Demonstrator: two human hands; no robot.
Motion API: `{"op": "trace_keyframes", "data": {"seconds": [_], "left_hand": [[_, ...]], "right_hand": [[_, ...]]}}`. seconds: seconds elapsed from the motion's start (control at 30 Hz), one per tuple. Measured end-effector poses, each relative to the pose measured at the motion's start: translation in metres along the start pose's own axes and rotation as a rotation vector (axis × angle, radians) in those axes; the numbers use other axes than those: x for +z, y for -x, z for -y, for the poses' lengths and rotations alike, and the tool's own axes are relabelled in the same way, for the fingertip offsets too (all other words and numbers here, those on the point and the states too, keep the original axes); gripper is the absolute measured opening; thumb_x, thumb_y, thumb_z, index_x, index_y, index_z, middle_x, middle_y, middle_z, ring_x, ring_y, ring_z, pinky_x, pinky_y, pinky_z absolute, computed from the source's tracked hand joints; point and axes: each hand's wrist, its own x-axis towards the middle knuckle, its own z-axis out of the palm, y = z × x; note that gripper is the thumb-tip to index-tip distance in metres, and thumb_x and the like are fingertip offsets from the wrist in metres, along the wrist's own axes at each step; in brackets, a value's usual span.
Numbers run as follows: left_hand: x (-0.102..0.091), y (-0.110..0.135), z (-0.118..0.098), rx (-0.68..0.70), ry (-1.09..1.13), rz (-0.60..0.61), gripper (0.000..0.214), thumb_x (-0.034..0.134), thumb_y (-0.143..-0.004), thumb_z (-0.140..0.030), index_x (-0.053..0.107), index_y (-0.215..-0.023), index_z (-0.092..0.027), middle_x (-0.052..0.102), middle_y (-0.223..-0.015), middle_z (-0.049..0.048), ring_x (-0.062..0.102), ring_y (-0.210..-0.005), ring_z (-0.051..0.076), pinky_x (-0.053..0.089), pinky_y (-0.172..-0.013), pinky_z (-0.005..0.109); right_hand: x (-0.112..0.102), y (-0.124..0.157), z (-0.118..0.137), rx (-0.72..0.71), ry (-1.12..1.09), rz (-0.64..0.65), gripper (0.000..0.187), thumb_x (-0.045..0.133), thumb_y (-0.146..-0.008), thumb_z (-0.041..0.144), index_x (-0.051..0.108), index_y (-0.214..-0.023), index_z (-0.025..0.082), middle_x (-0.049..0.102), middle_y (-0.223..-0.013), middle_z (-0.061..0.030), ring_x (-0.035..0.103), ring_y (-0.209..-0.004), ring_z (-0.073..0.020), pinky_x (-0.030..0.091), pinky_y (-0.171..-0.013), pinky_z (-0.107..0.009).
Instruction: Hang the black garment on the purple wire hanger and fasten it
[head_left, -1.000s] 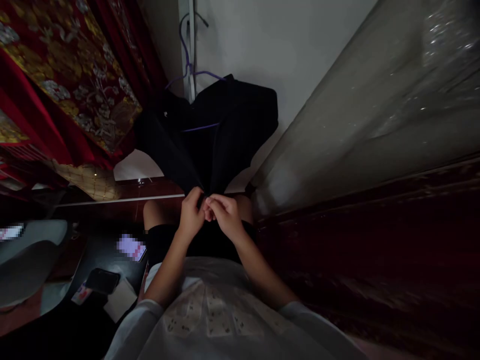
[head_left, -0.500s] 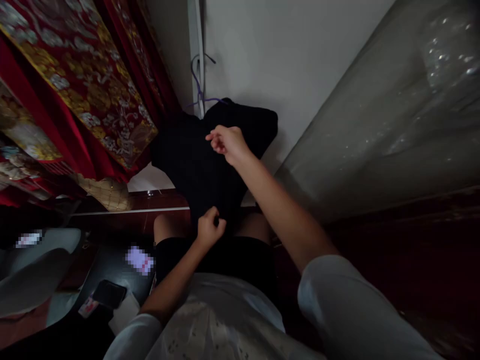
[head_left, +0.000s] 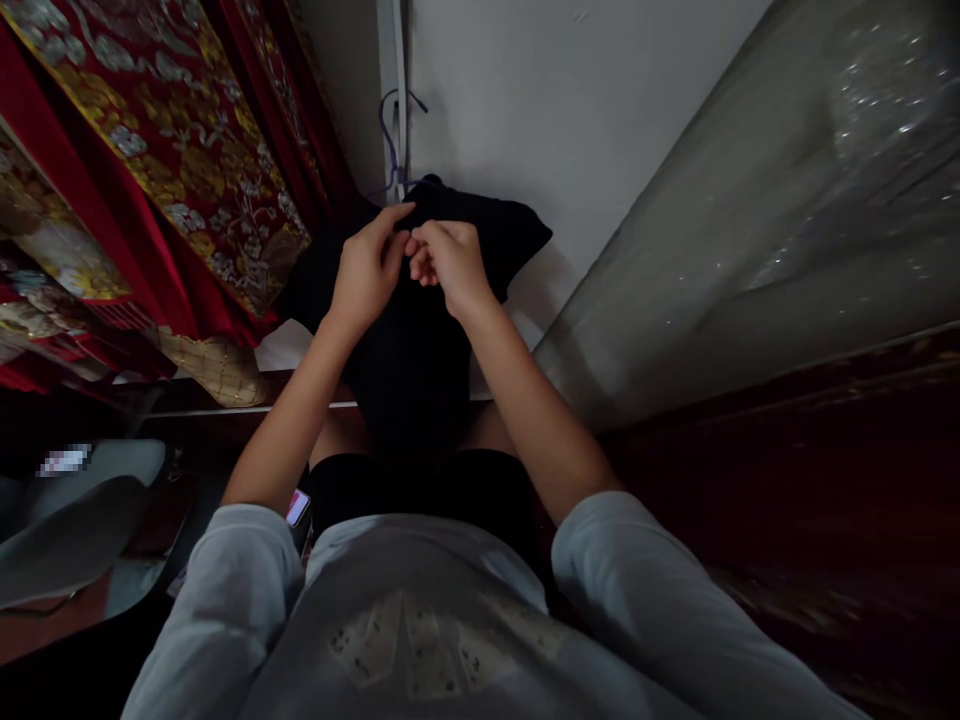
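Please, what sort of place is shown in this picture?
Probably an indoor place where clothes are kept, though home or shop is unclear: a dark garment hangs on a purple hanger, beside patterned red fabric.

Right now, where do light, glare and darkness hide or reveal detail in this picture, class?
Head view: dim light, the black garment losing most of its folds; head view: small glints on the plastic sheet, and a soft shadow on the wall beside the garment; head view: the left hand and right hand stand out against the garment, but anything thin between them can't be made out.
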Motion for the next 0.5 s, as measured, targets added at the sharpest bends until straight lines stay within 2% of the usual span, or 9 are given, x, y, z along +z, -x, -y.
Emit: {"op": "trace_keyframes", "data": {"seconds": [0.1, 0.2, 0.27, 0.33, 0.4, 0.5], "left_hand": [[0.006, -0.008, 0.006, 0.01, -0.039, 0.002, 0.022, 0.054, -0.106, -0.039, 0.065, -0.099, -0.021, 0.066, -0.088, 0.002, 0.062, -0.086, 0.017, 0.048, -0.084, 0.033], [0.013, -0.012, 0.014, -0.025, 0.02, -0.024, 0.019, 0.061, -0.102, -0.038, 0.062, -0.095, -0.02, 0.064, -0.086, 0.0031, 0.067, -0.099, 0.023, 0.047, -0.088, 0.034], [0.008, -0.018, 0.02, -0.04, 0.054, -0.081, 0.021, 0.061, -0.102, -0.041, 0.061, -0.096, -0.021, 0.062, -0.086, 0.0027, 0.067, -0.106, 0.024, 0.047, -0.091, 0.035], [-0.007, -0.025, 0.032, -0.047, 0.06, -0.182, 0.023, 0.058, -0.104, -0.043, 0.06, -0.1, -0.021, 0.061, -0.089, 0.0021, 0.065, -0.105, 0.021, 0.046, -0.094, 0.035], [-0.031, -0.027, 0.053, -0.074, 0.049, -0.315, 0.023, 0.055, -0.107, -0.044, 0.058, -0.104, -0.021, 0.06, -0.091, 0.001, 0.061, -0.101, 0.016, 0.045, -0.097, 0.034], [-0.062, -0.005, 0.095, -0.231, 0.025, -0.526, 0.024, 0.048, -0.11, -0.04, 0.056, -0.099, -0.02, 0.06, -0.085, -0.0009, 0.057, -0.095, 0.013, 0.044, -0.095, 0.033]], "right_hand": [[0.004, -0.003, -0.004, -0.06, 0.036, 0.01, 0.031, 0.053, -0.101, 0.031, 0.054, -0.073, 0.017, 0.047, -0.053, 0.0051, 0.049, -0.045, -0.0045, 0.036, -0.045, -0.012], [0.003, -0.007, -0.023, -0.088, 0.145, -0.033, 0.032, 0.051, -0.099, 0.023, 0.057, -0.068, 0.016, 0.047, -0.05, 0.0034, 0.048, -0.047, -0.0074, 0.038, -0.048, -0.017], [0.001, -0.008, -0.041, -0.066, 0.249, -0.09, 0.034, 0.055, -0.095, 0.017, 0.057, -0.061, 0.016, 0.046, -0.047, 0.0024, 0.047, -0.047, -0.0086, 0.038, -0.051, -0.02], [-0.001, -0.003, -0.058, 0.008, 0.313, -0.102, 0.036, 0.057, -0.091, 0.013, 0.056, -0.055, 0.017, 0.044, -0.043, 0.0025, 0.045, -0.044, -0.0089, 0.037, -0.051, -0.022], [-0.004, 0.006, -0.069, 0.071, 0.305, -0.073, 0.037, 0.055, -0.089, 0.012, 0.055, -0.053, 0.018, 0.043, -0.04, 0.0035, 0.042, -0.04, -0.0085, 0.034, -0.048, -0.023], [-0.006, 0.02, -0.075, 0.052, 0.258, -0.035, 0.033, 0.053, -0.086, 0.012, 0.056, -0.053, 0.018, 0.043, -0.038, 0.0051, 0.04, -0.037, -0.0082, 0.029, -0.045, -0.023]]}}
